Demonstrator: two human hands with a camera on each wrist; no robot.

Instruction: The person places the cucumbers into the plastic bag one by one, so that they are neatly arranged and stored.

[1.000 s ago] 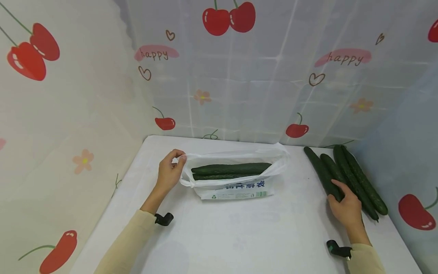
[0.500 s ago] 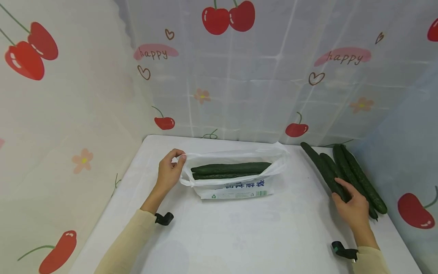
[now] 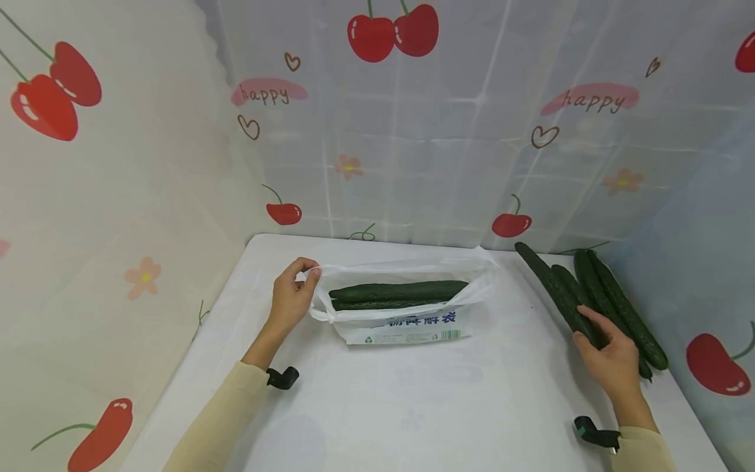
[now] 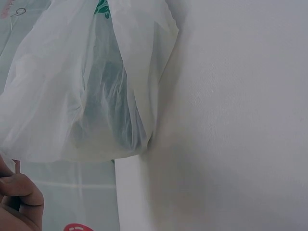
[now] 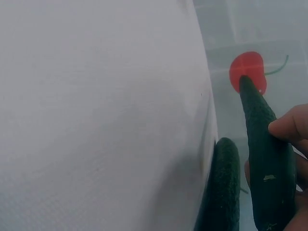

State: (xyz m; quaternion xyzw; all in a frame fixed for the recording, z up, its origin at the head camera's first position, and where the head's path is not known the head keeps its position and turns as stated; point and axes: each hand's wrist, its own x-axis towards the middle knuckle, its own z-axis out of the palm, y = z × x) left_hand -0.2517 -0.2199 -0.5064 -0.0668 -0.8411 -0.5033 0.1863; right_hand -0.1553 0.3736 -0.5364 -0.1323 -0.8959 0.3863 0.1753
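Table; held cucumber diagonally away-left

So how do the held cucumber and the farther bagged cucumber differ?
The held cucumber slants in the head view; the farther bagged cucumber lies crosswise. The right hand grips the held cucumber; the farther bagged cucumber lies unheld inside the white bag. Both are long, dark green.

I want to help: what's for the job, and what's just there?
Probably for the job:
white plastic bag with blue lettering
long dark-green cucumbers: two in the bag, one in the right-hand fingers, three beside it

Just there:
white tabletop
pale cherry-print sheet
black wrist cameras
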